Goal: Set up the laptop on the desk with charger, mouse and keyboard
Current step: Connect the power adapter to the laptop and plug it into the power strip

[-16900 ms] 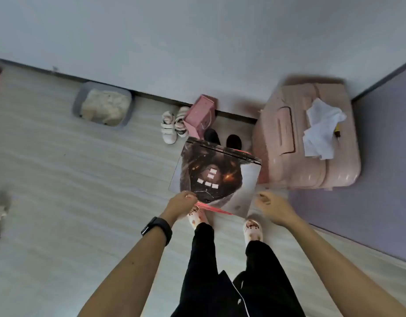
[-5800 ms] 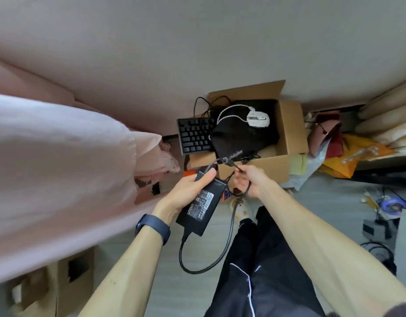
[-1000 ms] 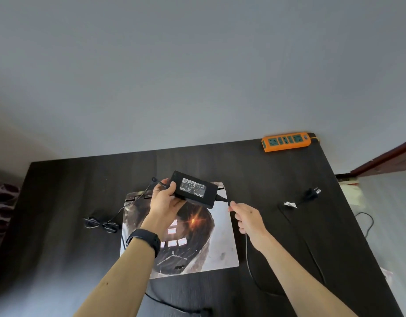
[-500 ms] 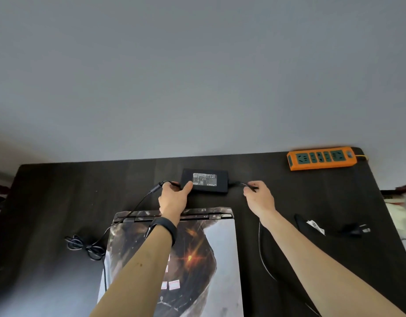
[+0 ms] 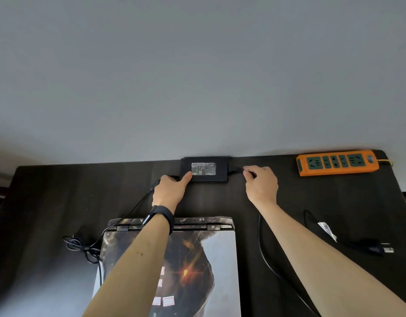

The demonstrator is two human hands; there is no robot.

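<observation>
The black charger brick (image 5: pixel 209 169) lies flat at the desk's back edge, against the wall. My left hand (image 5: pixel 169 191) holds its left end, thumb on the label. My right hand (image 5: pixel 261 184) pinches the power cable's connector (image 5: pixel 236 170) at the brick's right end. The closed laptop (image 5: pixel 211 259), with a dark printed skin, lies on the desk (image 5: pixel 60 197) in front of me, under my forearms. A thin cord (image 5: pixel 83 245) runs left from the brick into a tangle. The wall plug (image 5: pixel 378 249) rests at the right. No mouse or keyboard is in view.
An orange power strip (image 5: pixel 337 165) with green sockets lies at the desk's back right corner. The thick power cable (image 5: pixel 266 259) loops along the desk to the right of the laptop. A grey wall rises behind the desk.
Both hands have slid the charger brick farther back until it sits against the wall. The view has tilted forward, so the laptop shows lower in the frame.
</observation>
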